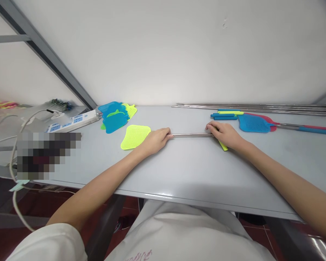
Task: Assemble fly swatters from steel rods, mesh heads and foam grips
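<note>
A thin metal rod (191, 135) lies crosswise, low over the grey table, between my two hands. My left hand (158, 140) is closed around its left end, right beside a yellow-green perforated fly swatter head (136, 137); the joint between head and rod is hidden under the fingers. At the rod's other end, my right hand (225, 133) is closed with thumb and fingertips on the metal. Slanting out below that hand is a yellow-green handle sleeve (223, 146); whether the fingers touch it I cannot tell.
Blue and yellow-green swatter heads (115, 121) are piled at the back left, near a power strip (78, 121). Long metal rods (255, 108) lie along the wall. Blue handle sleeves (225, 116) and assembled swatters (254, 123) lie at right. The table's front edge (206, 206) runs before me.
</note>
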A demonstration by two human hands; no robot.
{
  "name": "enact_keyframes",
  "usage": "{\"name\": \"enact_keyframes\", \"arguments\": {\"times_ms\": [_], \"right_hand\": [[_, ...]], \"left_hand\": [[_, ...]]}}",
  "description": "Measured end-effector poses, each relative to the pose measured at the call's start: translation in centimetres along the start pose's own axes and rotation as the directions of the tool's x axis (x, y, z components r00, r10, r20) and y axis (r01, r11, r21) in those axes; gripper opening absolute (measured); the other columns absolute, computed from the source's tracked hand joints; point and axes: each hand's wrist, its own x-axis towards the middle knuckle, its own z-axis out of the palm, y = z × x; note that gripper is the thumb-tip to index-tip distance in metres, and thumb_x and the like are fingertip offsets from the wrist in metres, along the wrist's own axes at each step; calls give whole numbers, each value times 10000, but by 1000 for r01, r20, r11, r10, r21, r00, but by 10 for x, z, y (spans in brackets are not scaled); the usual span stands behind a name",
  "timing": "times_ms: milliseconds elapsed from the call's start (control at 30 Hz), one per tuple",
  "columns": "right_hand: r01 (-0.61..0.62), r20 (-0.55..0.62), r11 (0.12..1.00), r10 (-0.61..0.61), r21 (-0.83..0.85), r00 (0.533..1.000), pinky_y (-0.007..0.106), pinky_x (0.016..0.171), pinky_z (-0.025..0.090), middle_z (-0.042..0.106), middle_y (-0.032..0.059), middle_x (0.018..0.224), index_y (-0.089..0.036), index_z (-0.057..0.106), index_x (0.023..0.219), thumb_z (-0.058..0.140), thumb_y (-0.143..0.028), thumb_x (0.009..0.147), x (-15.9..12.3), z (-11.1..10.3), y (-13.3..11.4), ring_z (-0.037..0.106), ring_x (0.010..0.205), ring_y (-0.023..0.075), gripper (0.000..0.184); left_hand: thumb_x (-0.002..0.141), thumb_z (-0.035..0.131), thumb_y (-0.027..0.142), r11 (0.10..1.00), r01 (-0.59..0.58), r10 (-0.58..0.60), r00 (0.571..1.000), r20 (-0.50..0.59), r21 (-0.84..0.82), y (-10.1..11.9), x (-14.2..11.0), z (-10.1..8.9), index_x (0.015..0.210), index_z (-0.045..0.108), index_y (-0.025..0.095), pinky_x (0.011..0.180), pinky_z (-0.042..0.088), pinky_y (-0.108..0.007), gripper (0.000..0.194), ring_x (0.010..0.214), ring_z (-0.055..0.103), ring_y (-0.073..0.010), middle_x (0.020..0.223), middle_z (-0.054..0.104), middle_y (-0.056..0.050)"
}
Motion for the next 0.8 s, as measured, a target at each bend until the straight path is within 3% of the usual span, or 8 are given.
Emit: {"name": "enact_keyframes", "arguments": {"times_ms": [167, 433, 600, 800], "right_hand": [[-34, 54, 999, 33, 23, 998, 265, 610, 333, 565, 15, 652, -204, 562, 886, 296, -356, 889, 0, 0, -1, 519, 658, 160, 306], [-51, 87, 998, 55, -44, 995, 263, 599, 327, 591, 9, 761, -219, 515, 829, 295, -369, 884, -2, -5, -9, 509, 692, 160, 272], [-38, 95, 998, 43, -53, 994, 264, 600, 325, 590, 9, 772, -217, 505, 826, 293, -375, 882, -1, -7, -8, 508, 696, 159, 270], [-46, 111, 998, 51, -40, 993, 259, 579, 322, 582, 21, 747, -209, 515, 819, 269, -394, 888, -4, -3, -8, 513, 697, 161, 316]], "left_hand": [[917, 296, 399, 1000, 11, -11, 1000, 6, -22, -2, 0, -1, 831, 490, 189, 586, 349, -253, 299, 707, 536, -163, 780, 583, -24], [911, 286, 444, 999, -5, 8, 998, 62, -46, 0, 0, -7, 782, 498, 191, 548, 334, -245, 355, 648, 522, -147, 735, 583, -15], [928, 206, 434, 997, -46, 39, 992, 119, 54, 5, -3, -9, 724, 484, 196, 541, 320, -257, 418, 616, 517, -156, 688, 567, -22], [936, 186, 404, 984, -47, 29, 994, 107, 172, 9, -7, -3, 778, 494, 196, 550, 312, -281, 404, 620, 542, -188, 712, 592, -40]]}}
